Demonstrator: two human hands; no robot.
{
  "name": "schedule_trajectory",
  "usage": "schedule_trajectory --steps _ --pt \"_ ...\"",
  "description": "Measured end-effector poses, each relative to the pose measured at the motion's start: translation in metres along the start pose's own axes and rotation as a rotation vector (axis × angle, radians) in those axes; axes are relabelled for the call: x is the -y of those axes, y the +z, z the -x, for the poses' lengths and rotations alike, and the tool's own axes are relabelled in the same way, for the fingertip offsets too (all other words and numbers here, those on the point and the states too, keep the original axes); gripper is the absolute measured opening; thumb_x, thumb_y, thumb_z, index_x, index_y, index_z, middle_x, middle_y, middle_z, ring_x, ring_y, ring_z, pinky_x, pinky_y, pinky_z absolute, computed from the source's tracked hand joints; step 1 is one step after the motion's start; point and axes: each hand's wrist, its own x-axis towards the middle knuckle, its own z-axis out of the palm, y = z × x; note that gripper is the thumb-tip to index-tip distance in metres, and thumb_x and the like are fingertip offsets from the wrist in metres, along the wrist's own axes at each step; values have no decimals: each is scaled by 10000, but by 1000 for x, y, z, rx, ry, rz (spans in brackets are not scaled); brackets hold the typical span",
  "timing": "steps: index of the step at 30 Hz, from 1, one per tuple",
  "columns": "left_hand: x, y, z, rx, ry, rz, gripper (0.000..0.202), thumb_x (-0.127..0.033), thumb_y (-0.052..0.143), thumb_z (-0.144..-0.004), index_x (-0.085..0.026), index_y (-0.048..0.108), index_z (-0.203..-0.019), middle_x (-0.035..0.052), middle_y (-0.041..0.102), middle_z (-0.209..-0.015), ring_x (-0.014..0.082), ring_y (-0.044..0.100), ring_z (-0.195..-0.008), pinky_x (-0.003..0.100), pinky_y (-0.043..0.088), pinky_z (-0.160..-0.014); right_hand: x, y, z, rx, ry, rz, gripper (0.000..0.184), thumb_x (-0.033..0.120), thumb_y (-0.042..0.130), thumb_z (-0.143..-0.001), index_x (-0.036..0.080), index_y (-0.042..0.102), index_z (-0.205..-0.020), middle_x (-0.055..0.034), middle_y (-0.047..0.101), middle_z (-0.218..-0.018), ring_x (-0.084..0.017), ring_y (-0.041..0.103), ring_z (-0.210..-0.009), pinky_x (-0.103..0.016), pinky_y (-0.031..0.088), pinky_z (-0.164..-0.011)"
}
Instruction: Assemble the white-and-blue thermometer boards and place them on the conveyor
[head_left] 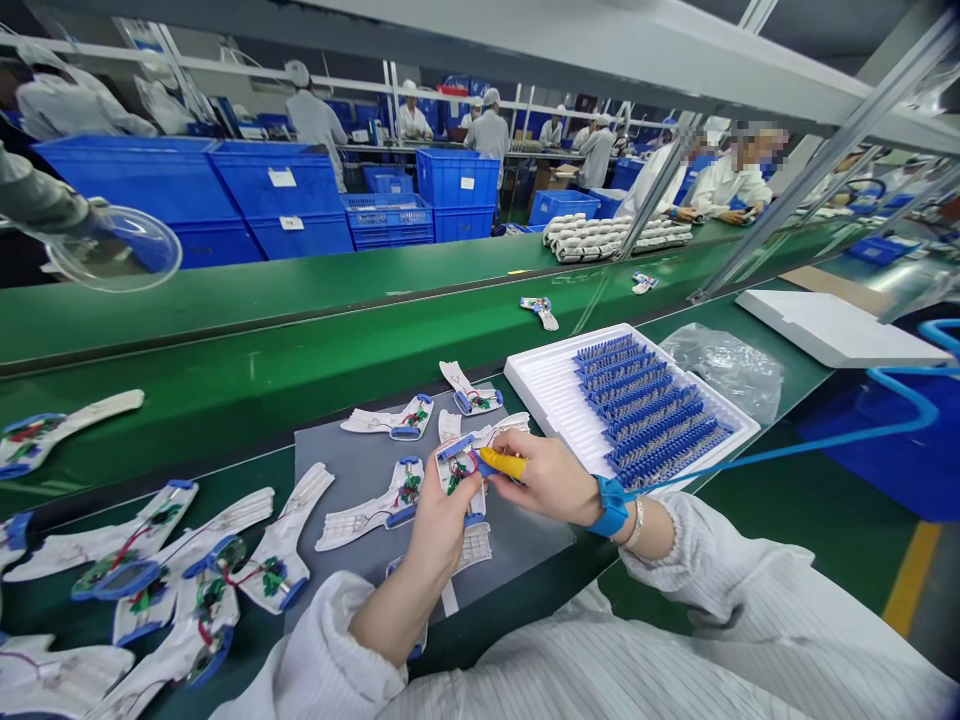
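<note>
My left hand (442, 530) and my right hand (544, 475) both grip a white flexible strip part (459, 470) with a blue plastic frame, a small green circuit board and red wires. A yellow finger cover (504, 462) on my right hand presses against the blue frame. A blue wrist strap (611, 505) circles my right wrist. Several similar parts lie on the grey mat (525, 555) beneath my hands. Next to my right hand stands a white tray (544, 385) holding rows of blue connector strips (652, 410).
More white parts lie on the green belt (225, 310) and at lower left. Beyond are a transparent plastic bag (720, 370), a white foam board (832, 325), a stack of finished parts (615, 238), blue crates (277, 200) and co-workers (727, 185).
</note>
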Motion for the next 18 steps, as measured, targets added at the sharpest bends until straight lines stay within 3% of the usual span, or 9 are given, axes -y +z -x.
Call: schedule_trajectory --steps 5,10,14,16,18 --pt "1 -1 0 -25 44 13 542 -169 642 -673 -239 432 -1168 40 595 -1072 167 568 -981 312 410 -909 -1 2 -6 -14 -56 21 211 292 479 -847 156 613 -937 -76 587 -942 -155 553 -745 -259 452 -599" --pt "-7 -2 -5 -88 105 9 533 -206 679 -649 -229 449 -1128 33 610 -1016 175 587 -936 321 436 -871 0 0 -12 -6 -105 69 228 282 468 -863 162 591 -1014 -113 544 -979 -226 485 -876 -365 431 -707" --pt "-19 -2 -6 -112 155 24 542 -206 706 -613 -233 450 -1091 20 612 -970 170 607 -862 313 471 -804 -9 -16 -29 -169 -66 -59 361 343 502 -841 193 519 -1168 -121 508 -1085 -266 463 -1004 -448 390 -832" --pt "-24 -8 -9 -116 152 -5 558 -219 711 -608 -233 433 -1092 27 607 -987 174 611 -861 313 477 -789 -24 -23 -48 -62 -13 -225 386 354 492 -848 170 513 -1187 -116 529 -1096 -248 497 -1003 -409 407 -849" --pt "-30 -20 -20 -77 141 -137 597 -272 678 -657 -227 372 -1168 68 596 -1059 190 609 -918 322 472 -805 -44 -22 -75 190 104 -388 344 351 512 -848 155 569 -1125 -72 601 -952 -201 567 -870 -322 453 -770"
